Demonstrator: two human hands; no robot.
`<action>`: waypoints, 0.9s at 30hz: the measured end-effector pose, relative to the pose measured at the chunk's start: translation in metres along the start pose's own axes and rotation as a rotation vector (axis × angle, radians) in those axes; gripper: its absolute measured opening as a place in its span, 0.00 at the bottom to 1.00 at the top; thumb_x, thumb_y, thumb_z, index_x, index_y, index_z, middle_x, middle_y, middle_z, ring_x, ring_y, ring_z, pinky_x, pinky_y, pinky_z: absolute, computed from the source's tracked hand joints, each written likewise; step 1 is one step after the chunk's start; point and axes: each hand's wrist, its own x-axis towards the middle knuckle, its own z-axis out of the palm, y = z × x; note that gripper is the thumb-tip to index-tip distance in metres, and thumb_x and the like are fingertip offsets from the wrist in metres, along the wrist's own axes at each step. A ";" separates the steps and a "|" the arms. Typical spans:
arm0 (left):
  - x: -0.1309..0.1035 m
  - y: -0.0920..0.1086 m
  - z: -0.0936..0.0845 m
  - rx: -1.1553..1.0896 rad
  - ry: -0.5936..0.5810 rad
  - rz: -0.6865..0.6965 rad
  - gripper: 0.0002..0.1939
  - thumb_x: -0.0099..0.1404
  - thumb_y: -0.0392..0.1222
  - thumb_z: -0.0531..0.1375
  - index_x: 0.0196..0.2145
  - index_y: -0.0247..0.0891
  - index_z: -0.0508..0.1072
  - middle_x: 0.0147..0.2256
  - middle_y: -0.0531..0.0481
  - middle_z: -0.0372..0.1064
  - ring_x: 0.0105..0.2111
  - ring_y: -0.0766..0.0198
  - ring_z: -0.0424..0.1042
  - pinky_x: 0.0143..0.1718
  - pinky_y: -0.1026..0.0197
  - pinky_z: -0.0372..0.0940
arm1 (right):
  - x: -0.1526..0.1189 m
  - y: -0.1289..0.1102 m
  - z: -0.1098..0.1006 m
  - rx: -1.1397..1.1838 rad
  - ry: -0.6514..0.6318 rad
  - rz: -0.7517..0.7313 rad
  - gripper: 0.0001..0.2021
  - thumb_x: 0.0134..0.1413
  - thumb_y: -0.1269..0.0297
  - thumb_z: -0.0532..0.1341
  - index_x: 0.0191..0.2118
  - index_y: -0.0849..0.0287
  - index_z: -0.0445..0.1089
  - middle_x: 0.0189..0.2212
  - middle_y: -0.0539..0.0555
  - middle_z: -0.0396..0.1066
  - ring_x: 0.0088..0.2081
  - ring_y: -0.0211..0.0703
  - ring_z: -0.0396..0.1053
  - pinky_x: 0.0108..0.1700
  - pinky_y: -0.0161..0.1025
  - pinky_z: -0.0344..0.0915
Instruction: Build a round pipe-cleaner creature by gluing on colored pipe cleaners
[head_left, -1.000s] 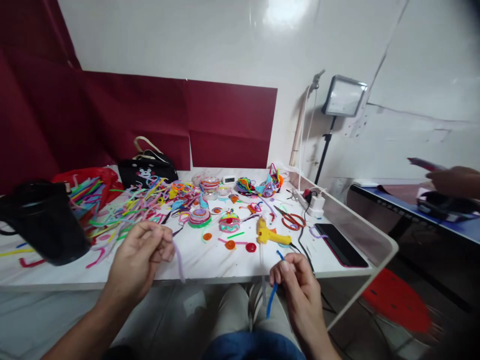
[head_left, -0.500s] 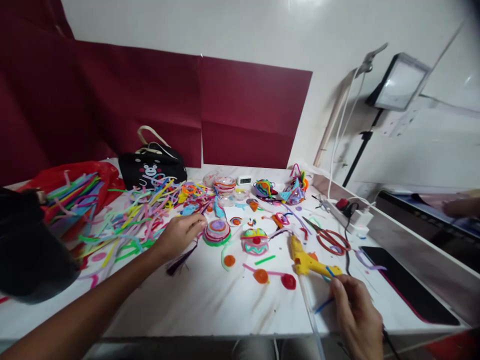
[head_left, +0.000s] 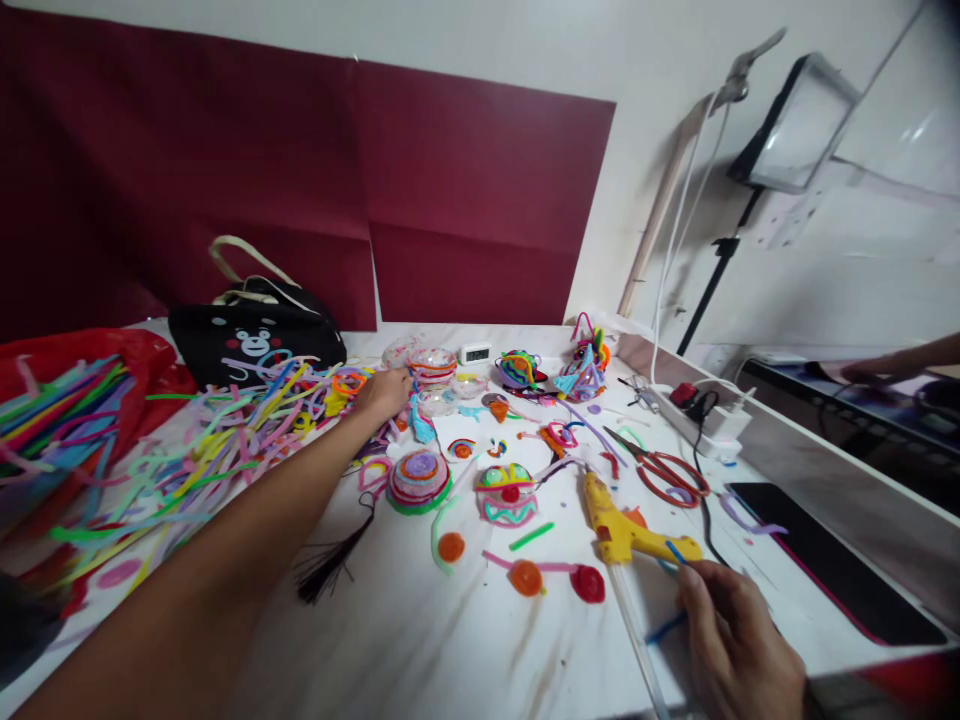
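My left hand reaches to the back of the table, its fingers drawn together beside a clear ball with red stripes. A light-blue fuzzy piece hangs just below the fingertips; whatever they grip is hidden. At the front right, my right hand pinches a blue pipe cleaner, with another blue length showing beside the fingers. Just beyond this hand lies a yellow hot glue gun. Mid-table are a round spiral-coiled piece and a face-like pipe-cleaner piece.
Loose pipe cleaners heap at left by a red bag and black handbag. Red-handled scissors, a black phone-like slab and a power strip occupy the right. Another person's hand shows at far right.
My left hand has moved forward from beside the spiral-coiled piece to the clear ball. The right hand keeps its pinch on the blue pipe cleaner. The view has shifted slightly.
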 end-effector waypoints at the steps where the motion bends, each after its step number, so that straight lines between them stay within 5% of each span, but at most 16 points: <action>1: 0.003 -0.003 0.002 -0.015 0.016 0.000 0.21 0.65 0.47 0.47 0.42 0.39 0.77 0.43 0.38 0.77 0.43 0.48 0.74 0.38 0.57 0.63 | 0.000 -0.001 0.000 0.000 0.002 0.001 0.28 0.56 0.35 0.51 0.39 0.57 0.70 0.27 0.53 0.74 0.26 0.44 0.74 0.31 0.37 0.69; 10: 0.019 -0.012 0.009 -0.150 0.034 0.010 0.23 0.58 0.60 0.55 0.32 0.39 0.79 0.33 0.42 0.78 0.37 0.49 0.74 0.31 0.59 0.60 | 0.004 -0.001 0.004 -0.001 0.020 -0.089 0.28 0.56 0.35 0.52 0.38 0.57 0.70 0.24 0.53 0.75 0.22 0.42 0.73 0.25 0.36 0.68; 17: 0.014 -0.006 0.013 -0.278 0.008 0.111 0.20 0.62 0.49 0.50 0.35 0.40 0.79 0.33 0.46 0.78 0.37 0.54 0.74 0.35 0.60 0.61 | 0.000 0.001 0.007 -0.007 0.027 -0.101 0.26 0.58 0.38 0.52 0.39 0.58 0.70 0.26 0.53 0.76 0.24 0.43 0.74 0.28 0.37 0.68; 20: 0.012 -0.009 0.007 -0.334 -0.024 0.157 0.17 0.56 0.46 0.55 0.38 0.42 0.79 0.36 0.49 0.78 0.38 0.55 0.73 0.38 0.60 0.62 | -0.003 -0.004 0.008 -0.038 0.027 -0.076 0.28 0.59 0.37 0.50 0.40 0.59 0.70 0.26 0.54 0.76 0.23 0.45 0.74 0.27 0.39 0.67; 27: 0.013 -0.010 -0.006 -0.536 0.049 0.089 0.13 0.51 0.52 0.60 0.26 0.40 0.76 0.23 0.50 0.71 0.32 0.54 0.70 0.32 0.61 0.59 | -0.004 -0.011 0.005 -0.070 0.045 -0.129 0.26 0.62 0.39 0.48 0.39 0.58 0.70 0.27 0.55 0.77 0.23 0.44 0.75 0.29 0.39 0.67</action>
